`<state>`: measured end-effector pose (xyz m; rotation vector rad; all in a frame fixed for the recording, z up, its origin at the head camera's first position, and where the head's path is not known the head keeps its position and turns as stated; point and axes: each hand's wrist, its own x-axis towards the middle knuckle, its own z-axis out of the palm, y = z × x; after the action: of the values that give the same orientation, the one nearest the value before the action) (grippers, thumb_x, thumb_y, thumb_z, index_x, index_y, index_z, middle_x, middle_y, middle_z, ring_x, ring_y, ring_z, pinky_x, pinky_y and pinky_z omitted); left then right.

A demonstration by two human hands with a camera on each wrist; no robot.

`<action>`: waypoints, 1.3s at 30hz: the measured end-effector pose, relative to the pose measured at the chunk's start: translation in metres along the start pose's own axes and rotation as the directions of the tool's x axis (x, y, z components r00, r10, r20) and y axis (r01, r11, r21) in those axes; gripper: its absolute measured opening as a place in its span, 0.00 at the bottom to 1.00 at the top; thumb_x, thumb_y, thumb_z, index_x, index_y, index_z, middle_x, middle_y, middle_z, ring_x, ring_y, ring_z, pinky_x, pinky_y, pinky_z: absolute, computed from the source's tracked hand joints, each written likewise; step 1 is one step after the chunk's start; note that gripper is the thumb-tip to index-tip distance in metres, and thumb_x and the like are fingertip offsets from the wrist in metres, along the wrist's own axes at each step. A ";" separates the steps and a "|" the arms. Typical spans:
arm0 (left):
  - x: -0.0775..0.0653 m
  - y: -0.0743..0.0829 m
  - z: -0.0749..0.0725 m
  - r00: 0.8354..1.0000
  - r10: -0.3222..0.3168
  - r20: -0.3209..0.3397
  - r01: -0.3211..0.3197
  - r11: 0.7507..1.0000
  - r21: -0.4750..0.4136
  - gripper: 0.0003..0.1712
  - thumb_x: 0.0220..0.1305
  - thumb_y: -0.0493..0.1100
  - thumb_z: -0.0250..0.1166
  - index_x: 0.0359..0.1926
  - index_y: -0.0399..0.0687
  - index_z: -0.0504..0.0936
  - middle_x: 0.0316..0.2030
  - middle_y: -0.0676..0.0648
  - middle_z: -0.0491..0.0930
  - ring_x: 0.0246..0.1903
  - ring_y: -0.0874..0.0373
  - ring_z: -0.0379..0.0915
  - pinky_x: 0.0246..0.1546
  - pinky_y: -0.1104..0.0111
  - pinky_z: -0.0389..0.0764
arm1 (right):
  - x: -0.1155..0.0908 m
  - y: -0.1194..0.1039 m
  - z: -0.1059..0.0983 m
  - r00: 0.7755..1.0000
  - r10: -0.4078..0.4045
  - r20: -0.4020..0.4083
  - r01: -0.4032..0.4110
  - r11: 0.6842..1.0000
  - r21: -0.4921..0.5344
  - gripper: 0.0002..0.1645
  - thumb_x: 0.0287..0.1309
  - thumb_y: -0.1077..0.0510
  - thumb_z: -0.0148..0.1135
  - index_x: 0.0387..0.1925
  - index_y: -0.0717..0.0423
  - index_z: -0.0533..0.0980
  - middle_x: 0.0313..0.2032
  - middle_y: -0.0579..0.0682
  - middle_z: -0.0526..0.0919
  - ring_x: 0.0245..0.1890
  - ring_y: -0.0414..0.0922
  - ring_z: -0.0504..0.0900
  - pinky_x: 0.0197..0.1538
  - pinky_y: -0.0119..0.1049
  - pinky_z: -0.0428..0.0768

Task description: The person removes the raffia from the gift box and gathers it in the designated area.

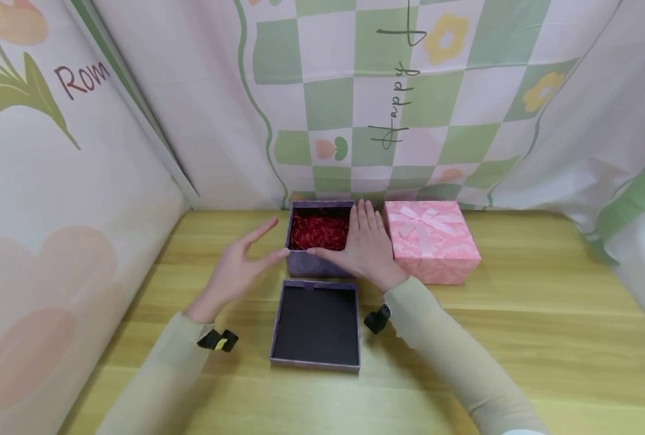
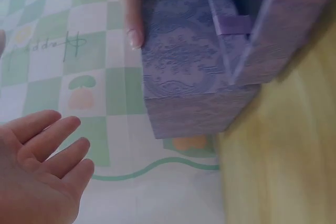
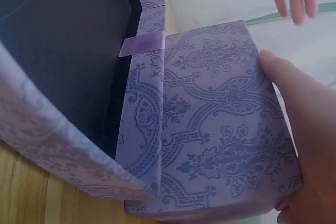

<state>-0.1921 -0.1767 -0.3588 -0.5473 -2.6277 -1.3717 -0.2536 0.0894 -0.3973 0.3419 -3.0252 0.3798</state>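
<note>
A purple patterned gift box (image 1: pixel 318 266) stands without its lid, with red shredded paper (image 1: pixel 317 231) inside. My right hand (image 1: pixel 369 246) lies along the box's right side, its fingers straight and its thumb at the front rim. In the right wrist view that thumb (image 3: pixel 286 72) touches the edge of the box front. To the left of the box, my left hand (image 1: pixel 234 270) is spread and holds nothing; the head view puts its thumb tip by the front left corner. The purple lid (image 1: pixel 316 326) lies upturned in front of the box, showing a black inside and a small ribbon tab (image 3: pixel 142 44).
A pink gift box (image 1: pixel 433 241) with a ribbon bow stands close on the right, beyond my right hand. Behind the boxes hangs a checked curtain (image 1: pixel 379 103) at the table's back edge. Another printed cloth (image 1: pixel 72 193) borders the wooden table (image 1: pixel 529 338) on the left.
</note>
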 end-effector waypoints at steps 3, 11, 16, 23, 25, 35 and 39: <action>0.018 0.004 0.002 0.999 -0.026 0.031 0.026 0.999 0.020 0.43 0.65 0.69 0.66 0.76 0.64 0.65 0.73 0.54 0.64 0.62 0.51 0.71 0.65 0.48 0.66 | 0.000 0.000 0.001 1.000 0.001 -0.002 -0.001 1.000 0.007 0.87 0.41 0.05 0.40 0.78 0.69 0.38 0.78 0.65 0.35 0.78 0.57 0.31 0.77 0.50 0.36; 0.080 0.006 0.019 0.990 0.011 0.141 -0.021 0.997 0.074 0.49 0.62 0.68 0.69 0.77 0.55 0.64 0.74 0.48 0.64 0.70 0.51 0.61 0.67 0.52 0.66 | -0.001 -0.001 0.000 1.000 -0.006 -0.020 0.006 1.000 -0.004 0.86 0.42 0.05 0.41 0.78 0.71 0.40 0.78 0.67 0.37 0.78 0.58 0.33 0.77 0.50 0.37; 0.109 0.003 0.037 0.976 0.054 0.210 -0.072 0.994 0.077 0.48 0.63 0.60 0.73 0.75 0.44 0.66 0.72 0.43 0.67 0.67 0.44 0.66 0.65 0.53 0.71 | -0.001 -0.001 0.000 1.000 -0.006 -0.026 0.006 1.000 -0.009 0.86 0.43 0.06 0.43 0.78 0.71 0.41 0.78 0.67 0.38 0.78 0.58 0.34 0.77 0.50 0.38; 0.127 -0.004 0.061 0.957 0.026 0.290 -0.037 0.999 0.031 0.41 0.61 0.48 0.77 0.71 0.38 0.72 0.68 0.41 0.72 0.68 0.45 0.66 0.68 0.54 0.66 | -0.001 0.000 0.003 0.998 -0.019 -0.057 0.019 1.000 0.000 0.85 0.43 0.06 0.45 0.78 0.71 0.43 0.78 0.68 0.42 0.78 0.58 0.36 0.77 0.50 0.40; 0.130 -0.007 0.068 0.949 0.010 0.314 -0.023 0.999 0.038 0.41 0.60 0.47 0.77 0.71 0.38 0.72 0.67 0.41 0.72 0.68 0.46 0.65 0.68 0.55 0.65 | 0.000 0.002 0.005 0.998 -0.022 -0.066 0.022 1.000 0.003 0.85 0.43 0.07 0.45 0.78 0.70 0.43 0.78 0.68 0.42 0.78 0.58 0.36 0.77 0.49 0.39; 0.139 -0.018 0.088 0.901 -0.121 0.416 0.018 0.970 0.244 0.46 0.57 0.51 0.78 0.73 0.45 0.70 0.68 0.43 0.72 0.67 0.49 0.66 0.66 0.60 0.68 | 0.001 0.004 0.008 0.997 -0.032 -0.067 0.034 0.999 0.024 0.84 0.44 0.06 0.42 0.79 0.68 0.41 0.78 0.67 0.41 0.78 0.58 0.34 0.77 0.49 0.38; 0.139 -0.019 0.091 0.887 -0.145 0.439 0.044 0.972 0.231 0.46 0.56 0.49 0.79 0.73 0.45 0.70 0.68 0.43 0.72 0.66 0.49 0.68 0.64 0.59 0.70 | 0.000 0.003 0.008 0.998 -0.031 -0.061 0.033 0.999 0.030 0.84 0.45 0.07 0.43 0.79 0.68 0.41 0.78 0.67 0.41 0.78 0.58 0.34 0.77 0.50 0.38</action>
<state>-0.3228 -0.0770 -0.3883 -0.8013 -3.1629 -1.0592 -0.2552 0.0906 -0.4055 0.3741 -2.9538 0.4273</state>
